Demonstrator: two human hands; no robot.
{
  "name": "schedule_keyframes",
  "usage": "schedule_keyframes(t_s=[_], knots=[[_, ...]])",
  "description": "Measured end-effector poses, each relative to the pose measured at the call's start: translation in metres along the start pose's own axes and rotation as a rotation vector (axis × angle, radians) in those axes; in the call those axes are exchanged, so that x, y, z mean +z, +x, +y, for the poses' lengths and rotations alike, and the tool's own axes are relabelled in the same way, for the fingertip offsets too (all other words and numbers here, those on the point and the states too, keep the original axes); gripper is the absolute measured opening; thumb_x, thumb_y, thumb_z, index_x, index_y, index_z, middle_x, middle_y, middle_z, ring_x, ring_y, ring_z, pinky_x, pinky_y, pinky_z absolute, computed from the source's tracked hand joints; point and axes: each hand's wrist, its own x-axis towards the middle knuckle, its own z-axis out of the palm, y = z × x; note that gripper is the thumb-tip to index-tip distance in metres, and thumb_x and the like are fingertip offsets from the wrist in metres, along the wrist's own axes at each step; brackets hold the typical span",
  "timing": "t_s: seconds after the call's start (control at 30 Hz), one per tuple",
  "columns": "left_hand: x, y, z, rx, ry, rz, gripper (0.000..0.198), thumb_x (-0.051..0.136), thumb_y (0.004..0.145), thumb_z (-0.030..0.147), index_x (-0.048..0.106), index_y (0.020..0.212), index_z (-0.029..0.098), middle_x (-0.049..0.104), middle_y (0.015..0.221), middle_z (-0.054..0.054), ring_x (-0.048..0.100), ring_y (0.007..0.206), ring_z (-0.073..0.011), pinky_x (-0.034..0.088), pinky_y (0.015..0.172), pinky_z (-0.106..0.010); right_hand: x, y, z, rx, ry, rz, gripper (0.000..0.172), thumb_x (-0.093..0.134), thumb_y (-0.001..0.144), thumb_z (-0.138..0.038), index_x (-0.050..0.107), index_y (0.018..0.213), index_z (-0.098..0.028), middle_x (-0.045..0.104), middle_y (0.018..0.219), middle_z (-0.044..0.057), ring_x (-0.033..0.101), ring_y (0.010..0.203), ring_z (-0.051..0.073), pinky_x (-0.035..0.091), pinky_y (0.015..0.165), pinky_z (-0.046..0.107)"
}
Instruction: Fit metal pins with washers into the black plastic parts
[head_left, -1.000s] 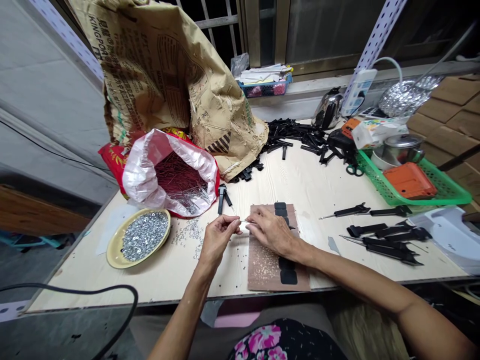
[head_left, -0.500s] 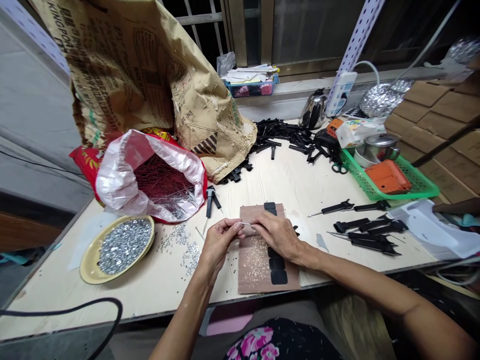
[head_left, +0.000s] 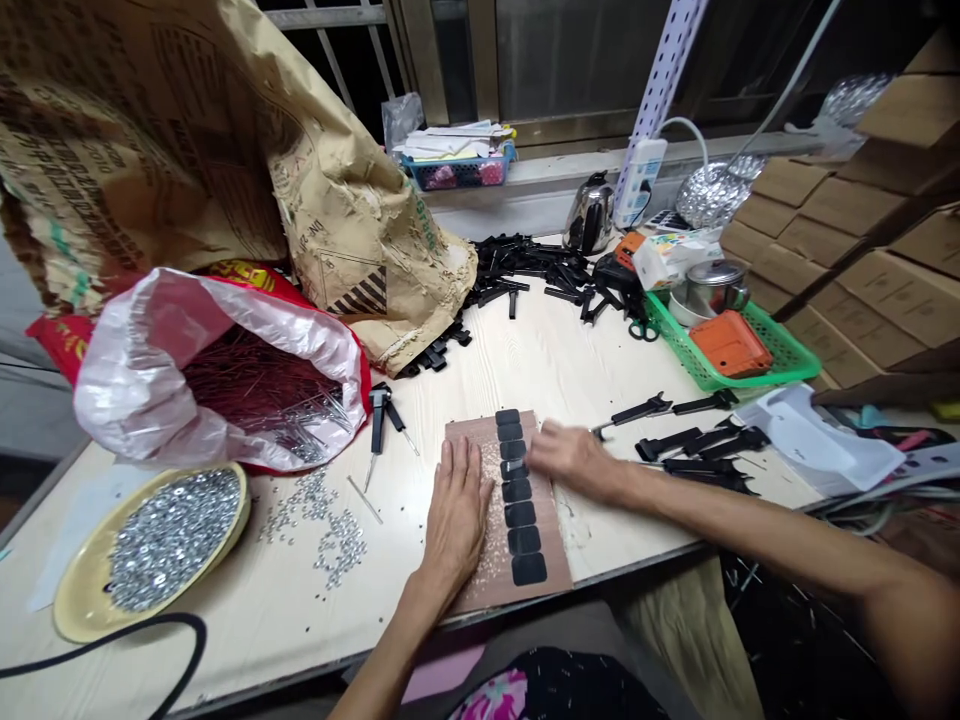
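My left hand [head_left: 459, 505] lies flat with its fingers stretched out on the left part of a brown board [head_left: 480, 590]. Pale crumbs are scattered over the board beside it. A column of black rounded pads [head_left: 520, 514] runs down the board. My right hand [head_left: 574, 458] is at the board's right edge, fingers curled beside the upper pads and slightly blurred. Whatever its fingertips hold, if anything, is hidden. A faint light streak shows on the pad by those fingertips. To the left, a thin metal pin [head_left: 364, 500] lies on the table near loose small silver washers [head_left: 339, 548].
A yellow bowl of washers [head_left: 238, 520] stands left, below an open sack of metal pins [head_left: 112, 400]. Black-handled tools [head_left: 694, 440] lie right, near a white plastic holder [head_left: 817, 440] and a green basket [head_left: 802, 372]. Black plastic parts [head_left: 525, 265] are heaped at the back.
My hands have parted from the thin rod they held together. The left now rests flat on the board; the right has moved to its right edge. The view has shifted right.
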Motion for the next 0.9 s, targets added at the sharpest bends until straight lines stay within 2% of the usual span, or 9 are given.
schedule_keyframes(t_s=[0.1,0.23,0.37,0.53,0.67,0.73,0.8,0.87,0.9], knots=[[0.006,-0.001,-0.001,0.016,0.042,0.018,0.049,0.035,0.095,0.027,0.031,0.141,0.011,0.026,0.151,-0.017,0.008,0.141,-0.0293,0.030,0.109,-0.052,-0.001,-0.003,-0.003,-0.181,0.005,-0.015,0.022,0.041,0.094,-0.011,0.061,0.090,-0.019,0.056,0.074,-0.001,0.046,0.074,0.012,0.032,0.048,0.020],[0.007,0.000,-0.002,0.016,0.080,0.023,0.049,0.035,0.095,0.027,0.032,0.140,0.009,0.029,0.149,-0.018,0.009,0.141,-0.0294,0.030,0.109,-0.051,-0.012,0.005,0.005,0.025,0.016,0.000,0.022,0.040,0.095,-0.017,0.060,0.084,-0.015,0.055,0.075,0.002,0.045,0.072,0.013,0.034,0.048,0.019],[0.008,0.000,-0.002,0.026,0.093,0.021,0.049,0.032,0.095,0.027,0.031,0.141,0.010,0.028,0.149,-0.018,0.008,0.141,-0.0292,0.031,0.109,-0.053,-0.016,0.002,-0.002,-0.339,0.108,-0.121,0.022,0.038,0.095,-0.013,0.058,0.087,-0.016,0.054,0.075,0.000,0.045,0.074,0.012,0.036,0.050,0.019],[0.008,0.000,-0.002,0.038,0.082,0.033,0.050,0.031,0.096,0.027,0.027,0.143,0.012,0.027,0.151,-0.016,0.008,0.141,-0.0289,0.031,0.108,-0.053,-0.013,-0.004,-0.002,0.008,0.073,-0.067,0.027,0.034,0.096,-0.014,0.057,0.084,-0.012,0.053,0.075,0.002,0.044,0.069,0.010,0.035,0.048,0.017],[0.006,0.001,-0.001,0.047,0.073,0.033,0.051,0.032,0.096,0.027,0.026,0.144,0.014,0.025,0.151,-0.015,0.007,0.141,-0.0285,0.030,0.109,-0.054,-0.014,-0.011,-0.010,-0.352,0.122,-0.133,0.021,0.036,0.095,-0.011,0.057,0.091,-0.016,0.053,0.079,0.000,0.045,0.074,0.011,0.034,0.049,0.018],[0.006,0.001,0.000,0.038,0.085,0.020,0.051,0.032,0.096,0.027,0.027,0.144,0.013,0.025,0.151,-0.015,0.007,0.141,-0.0286,0.030,0.109,-0.054,-0.014,-0.009,-0.009,-0.293,0.077,-0.101,0.022,0.035,0.095,-0.010,0.056,0.090,-0.015,0.052,0.078,0.000,0.044,0.072,0.011,0.031,0.047,0.019],[0.005,0.001,0.001,0.027,0.090,0.001,0.051,0.032,0.096,0.028,0.028,0.143,0.010,0.026,0.151,-0.016,0.006,0.141,-0.0285,0.028,0.110,-0.053,-0.013,-0.006,-0.004,-0.075,0.017,-0.056,0.025,0.032,0.095,-0.009,0.056,0.087,-0.013,0.051,0.075,0.001,0.042,0.068,0.011,0.029,0.044,0.018],[0.004,0.001,0.002,0.021,0.081,-0.003,0.050,0.032,0.096,0.027,0.028,0.143,0.009,0.025,0.151,-0.017,0.006,0.141,-0.0282,0.028,0.111,-0.052,-0.011,-0.004,0.000,-0.094,0.031,-0.061,0.024,0.034,0.095,-0.010,0.056,0.086,-0.013,0.051,0.074,0.001,0.042,0.068,0.011,0.029,0.045,0.018],[0.003,0.001,0.002,0.022,0.075,-0.001,0.050,0.032,0.096,0.027,0.028,0.143,0.010,0.025,0.151,-0.016,0.006,0.141,-0.0280,0.028,0.111,-0.052,-0.010,-0.005,0.001,-0.203,0.048,-0.080,0.023,0.035,0.095,-0.010,0.055,0.086,-0.014,0.051,0.075,0.001,0.042,0.070,0.011,0.028,0.045,0.018]])
